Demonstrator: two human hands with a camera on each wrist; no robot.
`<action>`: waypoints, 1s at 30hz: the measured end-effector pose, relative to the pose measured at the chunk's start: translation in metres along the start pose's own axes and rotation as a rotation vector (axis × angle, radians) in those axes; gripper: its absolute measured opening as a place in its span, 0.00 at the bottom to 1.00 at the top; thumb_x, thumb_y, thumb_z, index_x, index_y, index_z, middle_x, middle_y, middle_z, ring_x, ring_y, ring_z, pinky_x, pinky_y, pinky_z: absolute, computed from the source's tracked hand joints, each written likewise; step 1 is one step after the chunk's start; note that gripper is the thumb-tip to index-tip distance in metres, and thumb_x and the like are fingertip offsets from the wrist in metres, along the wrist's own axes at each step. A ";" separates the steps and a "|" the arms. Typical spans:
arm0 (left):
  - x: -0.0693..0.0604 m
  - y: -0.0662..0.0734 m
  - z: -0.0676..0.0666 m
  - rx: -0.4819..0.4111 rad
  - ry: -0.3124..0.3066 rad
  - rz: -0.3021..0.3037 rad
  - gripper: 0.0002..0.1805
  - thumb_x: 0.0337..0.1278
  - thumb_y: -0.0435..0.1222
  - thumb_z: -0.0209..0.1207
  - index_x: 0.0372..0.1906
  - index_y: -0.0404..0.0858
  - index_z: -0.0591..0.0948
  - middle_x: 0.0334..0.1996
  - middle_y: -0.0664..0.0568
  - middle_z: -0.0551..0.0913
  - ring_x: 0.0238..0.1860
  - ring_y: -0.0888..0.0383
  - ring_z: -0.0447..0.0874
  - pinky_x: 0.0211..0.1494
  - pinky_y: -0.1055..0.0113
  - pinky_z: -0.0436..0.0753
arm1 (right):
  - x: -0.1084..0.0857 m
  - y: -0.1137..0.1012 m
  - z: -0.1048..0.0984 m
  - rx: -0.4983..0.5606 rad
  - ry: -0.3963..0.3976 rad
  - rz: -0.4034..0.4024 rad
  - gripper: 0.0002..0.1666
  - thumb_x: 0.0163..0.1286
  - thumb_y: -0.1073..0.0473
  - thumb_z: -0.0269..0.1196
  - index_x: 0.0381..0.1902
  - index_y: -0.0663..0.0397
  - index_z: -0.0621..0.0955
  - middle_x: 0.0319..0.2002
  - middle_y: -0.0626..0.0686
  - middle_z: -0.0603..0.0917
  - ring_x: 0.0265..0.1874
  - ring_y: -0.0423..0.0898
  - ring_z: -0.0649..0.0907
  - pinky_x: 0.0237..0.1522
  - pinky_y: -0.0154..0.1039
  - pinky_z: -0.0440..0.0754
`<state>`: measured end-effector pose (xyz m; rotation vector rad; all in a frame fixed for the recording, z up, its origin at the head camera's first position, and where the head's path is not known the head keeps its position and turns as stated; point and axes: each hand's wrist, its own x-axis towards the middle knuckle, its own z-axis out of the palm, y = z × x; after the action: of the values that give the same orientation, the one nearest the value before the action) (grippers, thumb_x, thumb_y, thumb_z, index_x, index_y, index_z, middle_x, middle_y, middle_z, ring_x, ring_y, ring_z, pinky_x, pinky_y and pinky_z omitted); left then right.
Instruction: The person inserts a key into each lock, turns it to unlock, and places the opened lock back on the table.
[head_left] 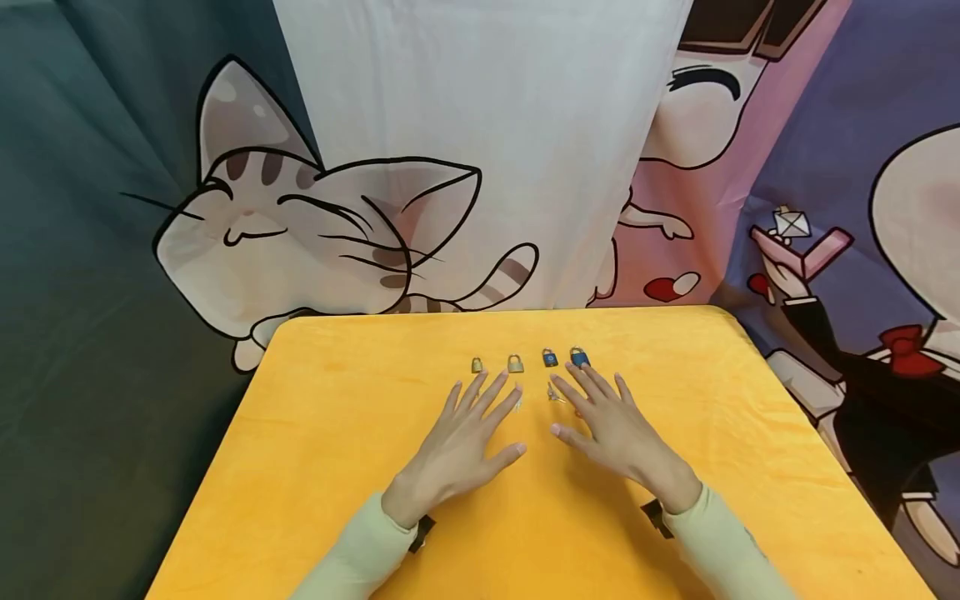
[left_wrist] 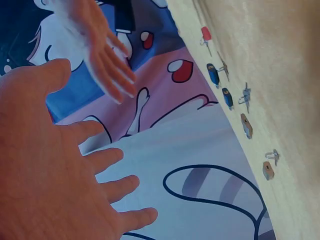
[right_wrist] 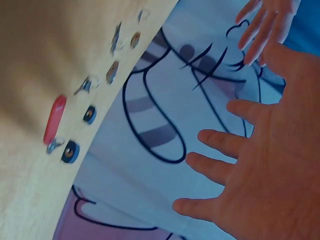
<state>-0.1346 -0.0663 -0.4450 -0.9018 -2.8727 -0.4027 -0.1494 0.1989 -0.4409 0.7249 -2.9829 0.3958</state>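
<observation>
My left hand [head_left: 459, 442] is held with fingers spread above the yellow table, holding nothing. Opposite it, my right hand [head_left: 624, 433] is spread the same way, also holding nothing. Beyond the fingertips stand a small brass padlock [head_left: 477, 365], a larger brass padlock [head_left: 515, 364], a small blue padlock [head_left: 550, 357] and a larger blue padlock [head_left: 579, 357] in a row. Keys [head_left: 553, 393] lie on the near side of the row, partly hidden by the hands. In the right wrist view a red object [right_wrist: 54, 120] lies beside keys [right_wrist: 55, 145] near the larger blue padlock [right_wrist: 70, 151].
A yellow cloth [head_left: 337, 417] covers the table. Right behind its far edge hangs a curtain [head_left: 487, 83] printed with a cartoon cat, and cartoon figures are printed at the right.
</observation>
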 end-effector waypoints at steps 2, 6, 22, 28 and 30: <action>0.003 0.002 -0.001 -0.003 0.004 0.005 0.41 0.67 0.67 0.38 0.79 0.57 0.49 0.80 0.60 0.38 0.81 0.50 0.35 0.78 0.39 0.46 | 0.002 0.006 -0.001 0.005 0.001 0.021 0.45 0.69 0.27 0.51 0.78 0.34 0.56 0.79 0.53 0.54 0.78 0.58 0.52 0.71 0.72 0.45; 0.007 0.004 -0.001 0.000 0.001 0.008 0.41 0.67 0.68 0.37 0.79 0.57 0.48 0.80 0.60 0.37 0.81 0.50 0.35 0.79 0.40 0.45 | 0.006 0.016 -0.003 0.010 -0.006 0.046 0.46 0.69 0.29 0.54 0.78 0.38 0.57 0.78 0.54 0.56 0.78 0.58 0.53 0.71 0.72 0.44; 0.013 0.009 -0.001 -0.024 -0.017 0.014 0.40 0.68 0.66 0.39 0.78 0.59 0.44 0.80 0.60 0.38 0.81 0.50 0.34 0.79 0.41 0.43 | 0.026 0.065 0.013 -0.028 0.057 0.141 0.38 0.68 0.44 0.63 0.70 0.54 0.69 0.66 0.64 0.73 0.65 0.64 0.72 0.64 0.69 0.65; 0.011 0.009 -0.001 -0.021 -0.010 0.012 0.41 0.68 0.66 0.40 0.79 0.58 0.45 0.80 0.59 0.38 0.81 0.50 0.35 0.79 0.41 0.44 | 0.033 0.075 0.017 -0.039 0.103 0.174 0.33 0.65 0.48 0.68 0.63 0.59 0.76 0.56 0.65 0.81 0.54 0.65 0.81 0.50 0.62 0.81; 0.011 0.008 -0.001 -0.014 -0.007 0.011 0.41 0.68 0.66 0.39 0.79 0.57 0.45 0.80 0.59 0.38 0.81 0.50 0.35 0.79 0.41 0.44 | 0.036 0.076 0.017 -0.027 0.096 0.192 0.32 0.64 0.49 0.69 0.61 0.60 0.77 0.54 0.64 0.82 0.52 0.64 0.82 0.47 0.61 0.82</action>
<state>-0.1388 -0.0538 -0.4407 -0.9229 -2.8730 -0.4207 -0.2157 0.2439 -0.4711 0.4055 -2.9691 0.3856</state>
